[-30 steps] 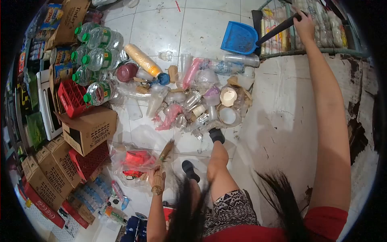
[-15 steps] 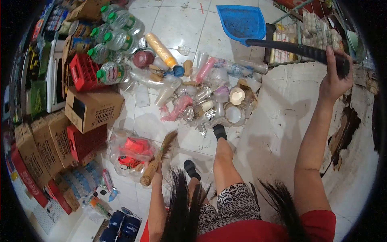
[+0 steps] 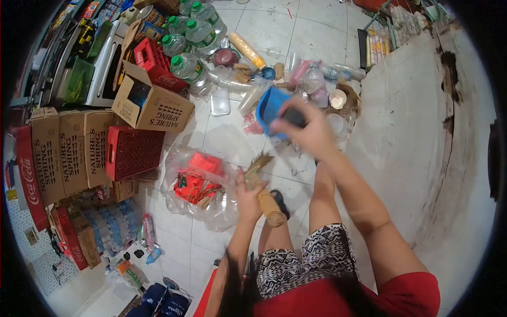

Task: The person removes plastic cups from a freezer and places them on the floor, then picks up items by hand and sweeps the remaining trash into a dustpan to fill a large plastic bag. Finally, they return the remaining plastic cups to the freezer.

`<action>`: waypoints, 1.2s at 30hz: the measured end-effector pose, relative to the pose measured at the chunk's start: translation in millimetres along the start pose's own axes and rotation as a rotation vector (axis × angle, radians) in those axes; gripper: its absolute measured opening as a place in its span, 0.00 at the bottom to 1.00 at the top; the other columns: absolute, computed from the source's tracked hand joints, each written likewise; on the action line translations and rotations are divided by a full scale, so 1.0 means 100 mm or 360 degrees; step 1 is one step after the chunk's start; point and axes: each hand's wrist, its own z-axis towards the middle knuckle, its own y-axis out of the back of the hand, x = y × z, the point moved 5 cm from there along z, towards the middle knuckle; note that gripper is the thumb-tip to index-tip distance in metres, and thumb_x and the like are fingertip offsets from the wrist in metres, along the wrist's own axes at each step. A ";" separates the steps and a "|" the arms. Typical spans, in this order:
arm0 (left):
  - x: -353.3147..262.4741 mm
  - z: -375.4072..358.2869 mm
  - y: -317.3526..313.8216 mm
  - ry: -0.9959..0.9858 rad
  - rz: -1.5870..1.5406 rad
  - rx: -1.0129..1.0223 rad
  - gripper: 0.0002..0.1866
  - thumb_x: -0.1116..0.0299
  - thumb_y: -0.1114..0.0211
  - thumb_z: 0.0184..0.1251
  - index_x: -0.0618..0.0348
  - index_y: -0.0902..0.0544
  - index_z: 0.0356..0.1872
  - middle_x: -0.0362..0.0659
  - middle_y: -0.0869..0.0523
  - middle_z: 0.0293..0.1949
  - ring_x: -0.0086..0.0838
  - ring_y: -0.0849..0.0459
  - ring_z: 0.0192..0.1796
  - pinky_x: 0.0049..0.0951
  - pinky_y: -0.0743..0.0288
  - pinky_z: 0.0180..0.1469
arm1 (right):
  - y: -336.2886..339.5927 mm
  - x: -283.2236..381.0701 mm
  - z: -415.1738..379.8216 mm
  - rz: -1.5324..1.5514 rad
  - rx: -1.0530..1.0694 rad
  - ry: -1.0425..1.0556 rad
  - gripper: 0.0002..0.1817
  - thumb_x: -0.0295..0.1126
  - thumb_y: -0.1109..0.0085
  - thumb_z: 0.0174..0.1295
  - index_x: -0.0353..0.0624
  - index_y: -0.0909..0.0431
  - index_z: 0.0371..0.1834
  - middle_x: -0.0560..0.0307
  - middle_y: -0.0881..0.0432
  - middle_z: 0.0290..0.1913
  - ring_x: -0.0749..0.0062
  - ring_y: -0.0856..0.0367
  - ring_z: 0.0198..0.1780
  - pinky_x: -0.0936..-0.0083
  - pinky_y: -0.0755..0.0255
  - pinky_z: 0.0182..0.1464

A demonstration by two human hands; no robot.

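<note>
The blue dustpan (image 3: 269,110) is gripped by its dark handle in the closed right hand (image 3: 309,132), just above the litter pile (image 3: 311,87), apparently unswept on the floor. The left hand (image 3: 247,196) is wrapped around a short broom (image 3: 264,193), beside a plastic bag (image 3: 198,185).

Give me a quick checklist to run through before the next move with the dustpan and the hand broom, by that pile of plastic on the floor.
1. Right hand closed on the dustpan handle: ok.
2. Left hand closed on the hand broom: ok.
3. Dustpan resting on the floor tiles: cannot tell, blurred.
4. Pile of plastic bottles and cups beside the dustpan: ok.
5. Clear bag of red items away from the broom: not ok, it lies right next to it.
</note>
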 end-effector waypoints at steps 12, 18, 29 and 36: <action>0.65 -0.71 -0.60 0.0449 -0.1645 0.0031 0.27 0.64 0.31 0.32 0.61 0.29 0.38 0.47 0.29 0.38 0.41 0.31 0.43 0.35 0.37 0.45 | -0.99 -0.81 -2.12 0.0045 0.0516 -0.1141 0.35 0.55 0.49 0.45 0.45 0.43 0.53 0.39 0.48 0.57 0.42 0.39 0.52 0.51 0.46 0.52; 0.26 -0.71 -0.66 -0.0358 -0.0129 0.0319 0.30 0.66 0.31 0.32 0.58 0.33 0.41 0.47 0.31 0.40 0.44 0.32 0.41 0.36 0.38 0.44 | -1.02 -1.13 -2.66 0.2172 0.0522 -0.2552 0.27 0.44 0.49 0.50 0.35 0.40 0.47 0.48 0.29 0.35 0.62 0.27 0.35 0.71 0.30 0.34; 1.41 0.23 -0.04 0.0757 0.0121 -0.0186 0.17 0.67 0.47 0.55 0.44 0.30 0.49 0.56 0.24 0.30 0.47 0.26 0.34 0.35 0.33 0.35 | 1.00 -0.04 -2.42 0.0445 0.1086 -0.2061 0.36 0.23 0.47 0.45 0.38 0.52 0.59 0.57 0.32 0.42 0.77 0.31 0.36 0.83 0.35 0.38; 1.27 0.30 0.35 0.0399 0.0410 -0.0954 0.36 0.62 0.44 0.52 0.67 0.53 0.57 0.60 0.28 0.40 0.51 0.27 0.36 0.38 0.33 0.37 | 1.97 0.62 -2.33 0.0139 0.0345 -0.1856 0.46 0.18 0.44 0.36 0.40 0.58 0.61 0.53 0.31 0.41 0.74 0.28 0.34 0.82 0.32 0.35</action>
